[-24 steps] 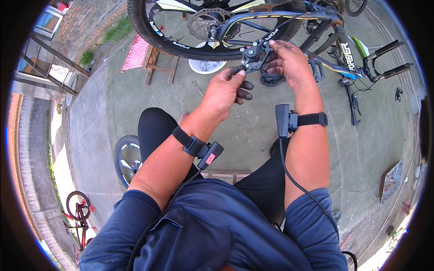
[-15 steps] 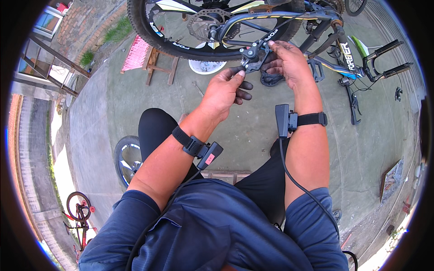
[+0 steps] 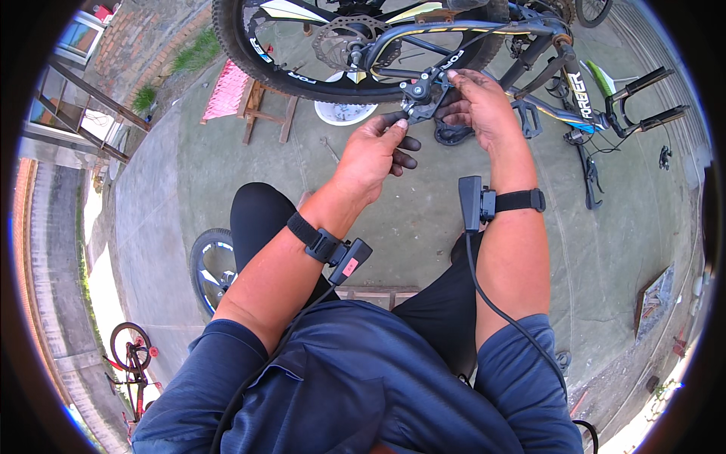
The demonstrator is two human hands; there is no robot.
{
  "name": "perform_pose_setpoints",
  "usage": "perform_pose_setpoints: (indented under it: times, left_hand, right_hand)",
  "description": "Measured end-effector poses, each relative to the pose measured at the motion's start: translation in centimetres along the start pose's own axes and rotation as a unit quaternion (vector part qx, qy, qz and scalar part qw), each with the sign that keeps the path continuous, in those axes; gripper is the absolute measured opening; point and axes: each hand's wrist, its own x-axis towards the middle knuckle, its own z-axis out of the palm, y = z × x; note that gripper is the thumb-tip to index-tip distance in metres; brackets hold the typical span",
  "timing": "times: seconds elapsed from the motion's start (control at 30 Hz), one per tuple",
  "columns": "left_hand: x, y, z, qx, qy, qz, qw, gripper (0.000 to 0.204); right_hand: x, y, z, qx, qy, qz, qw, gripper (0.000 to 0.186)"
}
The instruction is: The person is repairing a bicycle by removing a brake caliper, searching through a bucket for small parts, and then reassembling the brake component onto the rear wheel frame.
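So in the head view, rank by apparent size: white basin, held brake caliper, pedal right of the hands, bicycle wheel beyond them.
1. Bicycle wheel
2. Brake caliper and white basin, unranked: they look alike, basin partly hidden
3. Pedal

White basin (image 3: 346,120), pink-topped wooden stool (image 3: 251,103), red bicycle (image 3: 137,368)

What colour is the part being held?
The part is black and silvery grey, best seen in the head view.

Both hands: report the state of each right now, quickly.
Left hand: closed, thumb and finger pinching the lower end of the brake caliper.
Right hand: closed, holding its right side.
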Motion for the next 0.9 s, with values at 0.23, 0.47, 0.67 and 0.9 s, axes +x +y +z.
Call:
perform_pose_setpoints:
  times: [0.23,0.47,0.67,0.9]
  left_hand:
    - [0.0,0.1,0.2,-0.018,-0.014,0.003,1.0,0.031]
    - [1.6,-1.0,0.2,-0.077,-0.01,0.024,0.997,0.032]
    - [2.4,-1.1,-0.2,-0.118,-0.006,0.061,0.991,0.032]
    - [2.6,-1.3,-0.3,-0.122,0.001,0.074,0.99,0.034]
  right_hand:
    - [0.5,0.7,-0.1,0.01,0.015,0.005,1.0,0.026]
    - [1.8,1.8,0.1,0.074,-0.008,0.024,0.997,0.024]
    - [2.0,1.7,1.4,0.097,-0.009,0.029,0.995,0.028]
    - [2.2,2.1,1.6,0.131,-0.02,0.02,0.991,0.03]
